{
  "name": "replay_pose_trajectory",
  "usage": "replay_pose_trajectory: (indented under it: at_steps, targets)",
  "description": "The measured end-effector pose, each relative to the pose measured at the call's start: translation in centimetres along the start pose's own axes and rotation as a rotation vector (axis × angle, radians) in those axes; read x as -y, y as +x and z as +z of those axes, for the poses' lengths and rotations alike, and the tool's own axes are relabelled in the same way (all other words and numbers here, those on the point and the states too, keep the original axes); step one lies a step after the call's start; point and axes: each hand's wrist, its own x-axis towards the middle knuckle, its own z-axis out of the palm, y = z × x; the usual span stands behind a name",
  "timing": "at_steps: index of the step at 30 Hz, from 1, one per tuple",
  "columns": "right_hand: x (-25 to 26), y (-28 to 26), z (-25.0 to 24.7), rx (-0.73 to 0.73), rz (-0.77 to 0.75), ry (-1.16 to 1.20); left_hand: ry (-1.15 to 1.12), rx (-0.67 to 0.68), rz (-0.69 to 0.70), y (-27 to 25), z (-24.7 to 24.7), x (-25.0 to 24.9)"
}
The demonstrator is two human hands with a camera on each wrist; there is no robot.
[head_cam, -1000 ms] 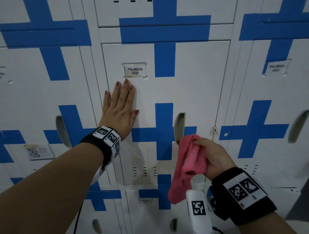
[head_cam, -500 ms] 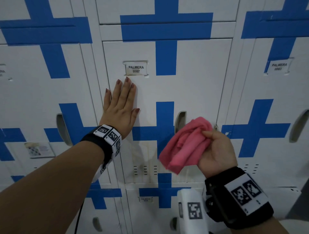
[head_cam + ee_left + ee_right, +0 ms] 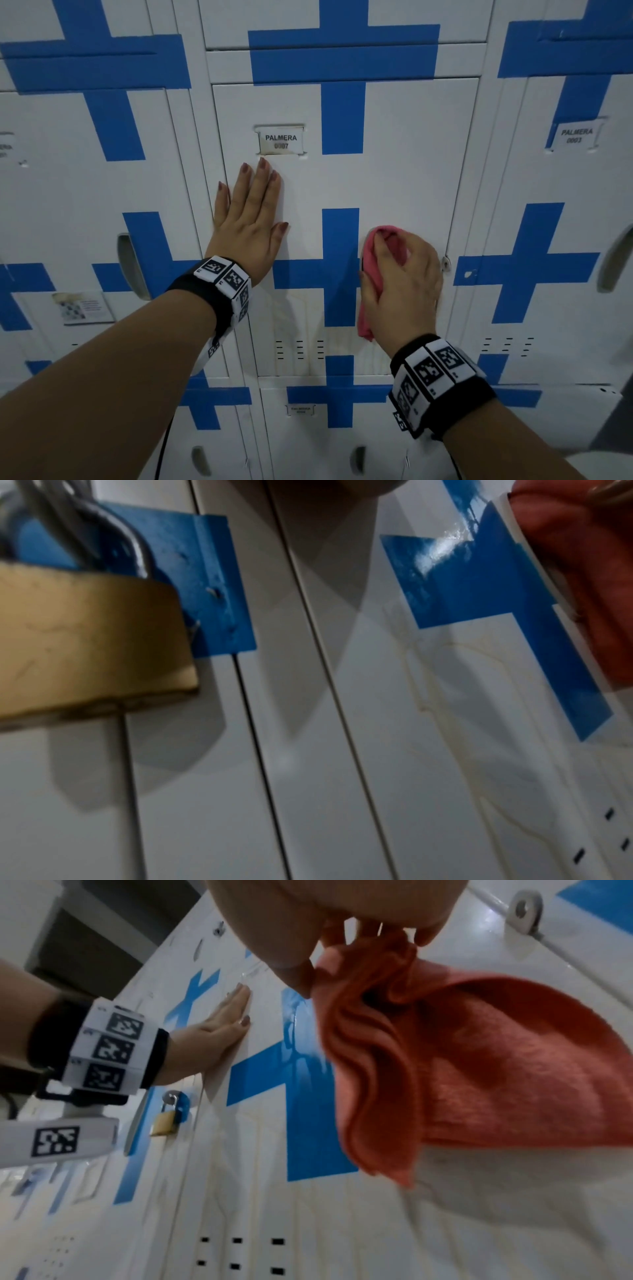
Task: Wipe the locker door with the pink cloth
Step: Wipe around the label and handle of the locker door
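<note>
Fingers of the right hand are curled round the pink cloth, bunching it against the locker door at the right arm of the blue cross, close to the door's right edge and its small metal hasp. Part of the cloth hangs loose below the palm, and the right wrist view shows the thumb and fingertips pinching its gathered top while the rest fans out over the white panel. Flat on the same door, near its left edge, the left hand lies with fingers straight and close together, tips just under the name label reading PALMERA. Yellowish streaks mark the panel below the cross, above rows of vent slots. On the neighbouring locker to the left, a brass padlock hangs from a blue-taped hasp.
</note>
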Motion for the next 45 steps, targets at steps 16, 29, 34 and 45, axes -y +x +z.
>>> replay_pose_trajectory:
  at_steps: [16,29,34,45]
  targets:
    - [0.3,0.1,1.0,0.192,0.051,-0.118,-0.008,0.001,0.004,0.0,0.2,0.1]
    - [0.8,0.4,0.8,0.379,0.018,-0.219,-0.031,-0.005,0.012,-0.1,0.2,0.1]
    - [0.1,-0.4,1.1,0.436,0.008,-0.233,-0.030,0.003,0.009,-0.1,0.2,0.1]
    - [-1.0,-0.9,0.1,0.493,-0.062,-0.266,-0.025,0.009,0.002,-0.1,0.2,0.1]
